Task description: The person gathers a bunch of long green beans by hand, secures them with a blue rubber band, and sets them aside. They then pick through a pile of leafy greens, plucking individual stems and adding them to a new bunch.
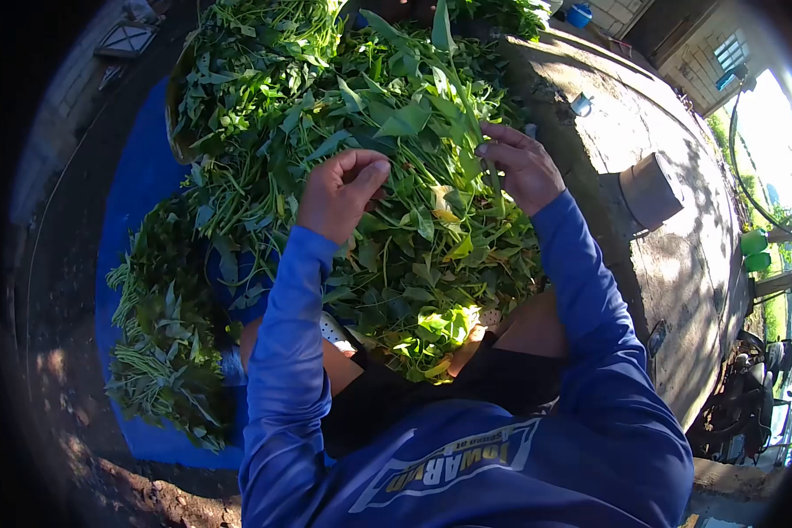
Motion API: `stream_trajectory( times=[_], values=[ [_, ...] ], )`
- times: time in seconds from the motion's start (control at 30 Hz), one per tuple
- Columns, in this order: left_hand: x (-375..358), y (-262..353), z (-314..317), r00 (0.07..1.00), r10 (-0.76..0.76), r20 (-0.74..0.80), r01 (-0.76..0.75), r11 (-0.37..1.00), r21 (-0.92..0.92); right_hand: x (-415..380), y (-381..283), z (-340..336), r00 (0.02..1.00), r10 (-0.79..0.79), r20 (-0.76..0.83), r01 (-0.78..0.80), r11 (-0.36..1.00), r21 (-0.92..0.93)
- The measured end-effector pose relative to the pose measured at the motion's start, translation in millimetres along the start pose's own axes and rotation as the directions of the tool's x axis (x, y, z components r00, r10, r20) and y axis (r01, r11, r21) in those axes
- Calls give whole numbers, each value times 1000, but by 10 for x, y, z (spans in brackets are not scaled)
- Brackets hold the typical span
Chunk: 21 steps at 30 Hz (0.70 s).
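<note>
My right hand (526, 169) pinches a long leafy green stem (456, 84), which stands up from the fingers with broad pointed leaves. To its left, my left hand (343, 192) is closed, thumb pressed against the index finger; whatever it may hold is hidden. Both hands are above a large heap of cut leafy greens (264, 176) with long stalks. Yellowing leaves (446, 204) show among them below my hands. Between my legs lies a small pile of pale green and yellow leaves (444, 330).
At the left, a bunch of greens (167, 352) lies on a blue tarp (136, 238). A concrete ledge (607, 106) runs along the right, bearing a grey cylindrical object (651, 192) and a small metal cup (582, 105). A motorcycle (748, 387) is at the far right.
</note>
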<state>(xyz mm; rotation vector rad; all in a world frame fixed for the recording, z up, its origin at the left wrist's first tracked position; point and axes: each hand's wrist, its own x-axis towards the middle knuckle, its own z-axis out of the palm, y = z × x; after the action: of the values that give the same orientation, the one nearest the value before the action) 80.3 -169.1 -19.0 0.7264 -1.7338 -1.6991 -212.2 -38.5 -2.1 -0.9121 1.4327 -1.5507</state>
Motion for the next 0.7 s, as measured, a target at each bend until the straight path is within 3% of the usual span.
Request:
stream_trajectory(
  times=[0.1,0.13,0.17,0.2,0.27,0.37,0.4,0.5,0.63,0.7],
  values=[
    [79,96,238,993,10,-119,-29,988,-155,-483,198,681,991,-29,-129,2,978,-206],
    [100,121,279,987,20,-158,-46,985,-165,-576,373,832,983,-120,-142,85,969,-234],
    [118,143,288,980,35,-194,-70,982,-175,-651,487,964,948,-283,-144,200,884,-423],
    [124,112,285,975,27,-222,-72,978,-196,-721,536,1077,920,-368,-131,266,836,-479],
    [153,-38,247,963,13,-271,-81,968,-240,-804,606,1204,885,-450,-121,331,790,-517],
    [180,-140,139,962,-182,-202,68,880,-470,-835,707,1293,878,-463,-119,364,808,-463],
    [164,-116,120,963,-251,-99,130,751,-647,-845,730,1332,871,-480,-104,393,808,-440],
    [255,-444,115,948,-306,87,258,581,-772,-881,733,1419,871,-490,-44,430,803,-413],
    [32,-179,319,921,-353,-162,178,755,-632,-805,726,1465,872,-483,-83,410,813,-414],
    [9,-135,338,954,-201,-223,98,910,-404,-766,734,1440,862,-499,-93,417,801,-429]
  ],
)
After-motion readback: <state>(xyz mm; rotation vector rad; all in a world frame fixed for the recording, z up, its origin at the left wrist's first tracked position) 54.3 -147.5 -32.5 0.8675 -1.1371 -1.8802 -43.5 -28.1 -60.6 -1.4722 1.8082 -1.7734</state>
